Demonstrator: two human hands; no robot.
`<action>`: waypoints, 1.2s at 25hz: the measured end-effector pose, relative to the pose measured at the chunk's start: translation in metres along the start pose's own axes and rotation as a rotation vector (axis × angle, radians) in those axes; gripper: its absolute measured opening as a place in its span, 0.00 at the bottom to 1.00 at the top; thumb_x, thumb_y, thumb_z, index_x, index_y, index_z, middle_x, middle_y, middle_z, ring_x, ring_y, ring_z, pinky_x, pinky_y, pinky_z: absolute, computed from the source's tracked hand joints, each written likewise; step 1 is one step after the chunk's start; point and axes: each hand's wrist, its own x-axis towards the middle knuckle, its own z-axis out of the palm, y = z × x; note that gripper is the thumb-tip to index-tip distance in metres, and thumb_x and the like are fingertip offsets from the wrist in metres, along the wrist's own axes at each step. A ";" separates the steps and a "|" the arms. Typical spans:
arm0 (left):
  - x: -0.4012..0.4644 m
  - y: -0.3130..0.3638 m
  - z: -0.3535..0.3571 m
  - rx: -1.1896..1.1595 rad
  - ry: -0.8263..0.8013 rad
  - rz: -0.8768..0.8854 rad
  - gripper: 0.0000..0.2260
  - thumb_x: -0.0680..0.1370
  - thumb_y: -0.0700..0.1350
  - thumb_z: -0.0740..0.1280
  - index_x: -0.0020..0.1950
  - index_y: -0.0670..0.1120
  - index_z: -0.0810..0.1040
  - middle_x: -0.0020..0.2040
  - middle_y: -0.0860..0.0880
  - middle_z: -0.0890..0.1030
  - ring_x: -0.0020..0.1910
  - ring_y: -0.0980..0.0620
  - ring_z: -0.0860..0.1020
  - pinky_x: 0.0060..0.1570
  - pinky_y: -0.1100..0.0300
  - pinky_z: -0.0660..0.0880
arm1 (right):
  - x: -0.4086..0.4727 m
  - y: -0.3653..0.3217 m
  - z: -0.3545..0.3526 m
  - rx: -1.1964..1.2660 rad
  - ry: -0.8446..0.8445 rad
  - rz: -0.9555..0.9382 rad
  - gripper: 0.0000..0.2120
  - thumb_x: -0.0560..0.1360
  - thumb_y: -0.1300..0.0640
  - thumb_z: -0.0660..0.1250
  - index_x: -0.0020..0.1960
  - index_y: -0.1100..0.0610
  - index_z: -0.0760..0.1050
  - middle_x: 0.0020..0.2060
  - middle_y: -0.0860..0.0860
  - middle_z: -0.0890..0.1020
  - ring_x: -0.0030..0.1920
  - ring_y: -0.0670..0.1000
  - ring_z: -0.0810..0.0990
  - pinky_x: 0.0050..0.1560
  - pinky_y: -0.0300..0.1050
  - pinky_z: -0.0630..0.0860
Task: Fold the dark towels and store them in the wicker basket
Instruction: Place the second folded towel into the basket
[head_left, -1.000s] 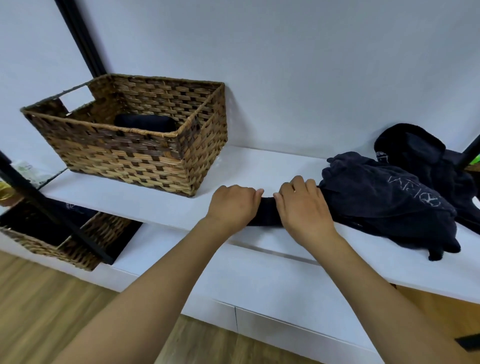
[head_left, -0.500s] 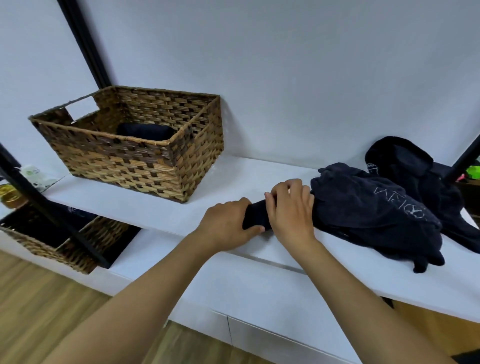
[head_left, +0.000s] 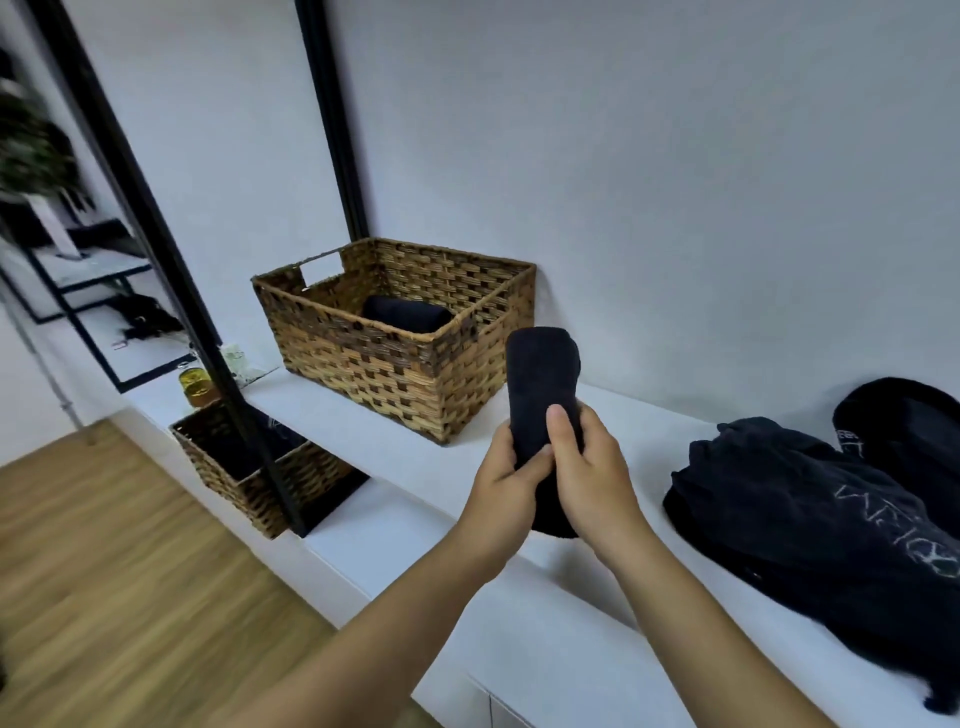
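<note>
A long white shelf (head_left: 363, 431) runs along the pale wall, and everything else sits in relation to the wicker basket (head_left: 400, 358) standing on it against the wall. To the right of the basket, well apart from it, a heap of unfolded dark towels (head_left: 810, 525) lies on the shelf. Below and to the left of the basket, a second wicker basket (head_left: 244, 467) sits on a lower level behind a black frame post (head_left: 171, 270). Inside the basket one rolled dark towel (head_left: 405, 314) already rests. Just in front of the basket's right corner, raised off the shelf, another rolled towel (head_left: 543, 379) stands upright, grasped at its lower half by both hands: the left hand (head_left: 501, 488) wraps it with thumb pressed across, the right hand (head_left: 592, 478) curls round beside it.
</note>
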 end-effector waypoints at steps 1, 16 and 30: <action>-0.001 0.009 -0.001 -0.020 0.000 0.042 0.19 0.81 0.34 0.59 0.68 0.50 0.75 0.59 0.49 0.84 0.60 0.52 0.81 0.62 0.55 0.77 | 0.001 -0.009 0.000 0.017 -0.031 -0.042 0.16 0.81 0.44 0.63 0.67 0.45 0.71 0.54 0.39 0.82 0.52 0.38 0.81 0.50 0.33 0.77; 0.110 0.137 -0.143 1.743 -0.060 0.909 0.24 0.72 0.56 0.63 0.68 0.53 0.73 0.62 0.56 0.78 0.65 0.51 0.74 0.61 0.49 0.71 | 0.104 -0.106 0.025 -0.558 -0.448 -0.312 0.21 0.70 0.48 0.74 0.60 0.37 0.72 0.45 0.39 0.82 0.44 0.42 0.82 0.44 0.46 0.82; 0.343 0.147 -0.249 1.442 -0.371 0.561 0.23 0.69 0.64 0.75 0.56 0.55 0.71 0.47 0.55 0.79 0.45 0.52 0.77 0.40 0.54 0.74 | 0.282 -0.096 0.139 -1.306 -0.153 -0.222 0.26 0.71 0.44 0.70 0.64 0.50 0.65 0.52 0.49 0.77 0.48 0.52 0.77 0.47 0.50 0.79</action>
